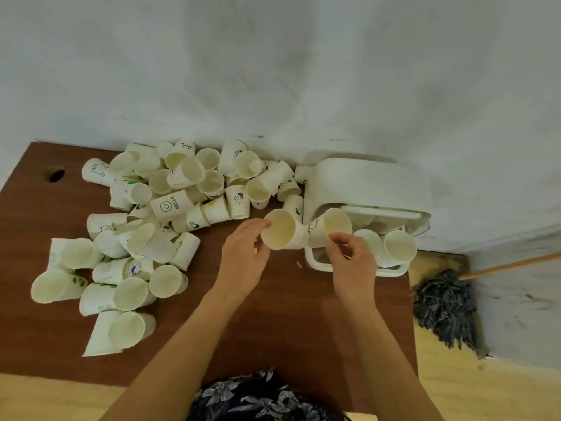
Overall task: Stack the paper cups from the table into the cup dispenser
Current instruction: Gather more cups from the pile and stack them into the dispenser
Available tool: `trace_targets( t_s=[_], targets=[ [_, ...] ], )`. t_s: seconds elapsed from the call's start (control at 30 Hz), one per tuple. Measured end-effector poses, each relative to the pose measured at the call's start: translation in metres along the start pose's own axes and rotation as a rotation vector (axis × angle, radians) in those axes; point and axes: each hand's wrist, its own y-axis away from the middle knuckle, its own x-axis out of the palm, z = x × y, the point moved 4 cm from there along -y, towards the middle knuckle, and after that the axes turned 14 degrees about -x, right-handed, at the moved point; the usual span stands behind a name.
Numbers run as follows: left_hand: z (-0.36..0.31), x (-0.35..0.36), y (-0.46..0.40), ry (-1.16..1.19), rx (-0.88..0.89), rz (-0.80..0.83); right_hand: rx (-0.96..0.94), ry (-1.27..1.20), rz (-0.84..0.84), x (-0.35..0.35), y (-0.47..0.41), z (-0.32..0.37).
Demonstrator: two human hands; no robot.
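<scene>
Several white paper cups (170, 205) with small printed figures lie in a loose heap over the left and back of the brown table (273, 314). The white cup dispenser (364, 183) lies on its side at the table's right back corner, and rows of cups (399, 246) stick out of its open front. My left hand (244, 256) holds one cup (282, 230) by its rim, mouth towards me. My right hand (352, 259) pinches the rim of a second cup (334, 227) just in front of the dispenser's opening. The two held cups touch at their bases.
A white wall (273, 71) runs behind the table. A round cable hole (56, 174) is at the table's far left. A dark mop head (446, 308) with a wooden handle (510, 264) lies on the floor right of the table. My patterned clothing (258, 399) is at the near edge.
</scene>
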Motion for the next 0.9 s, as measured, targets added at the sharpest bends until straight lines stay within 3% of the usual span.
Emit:
trace_targets(
  t_s=[0.2, 0.43, 0.67, 0.9],
  targets=[
    [-0.046, 0.034, 0.026, 0.044, 0.174, 0.021, -0.148, 0.104, -0.080, -0.067, 0.012, -0.007],
    [-0.096, 0.082, 0.047, -0.089, 0.282, -0.072, -0.285, 0.290, -0.160, -0.132, 0.007, -0.027],
    [-0.120, 0.130, 0.053, -0.135, 0.203, -0.038, -0.383, 0.421, -0.083, -0.166, -0.011, -0.051],
    [-0.119, 0.159, 0.052, -0.266, 0.038, -0.045, -0.343, 0.455, 0.089, -0.170, -0.028, -0.076]
  ],
)
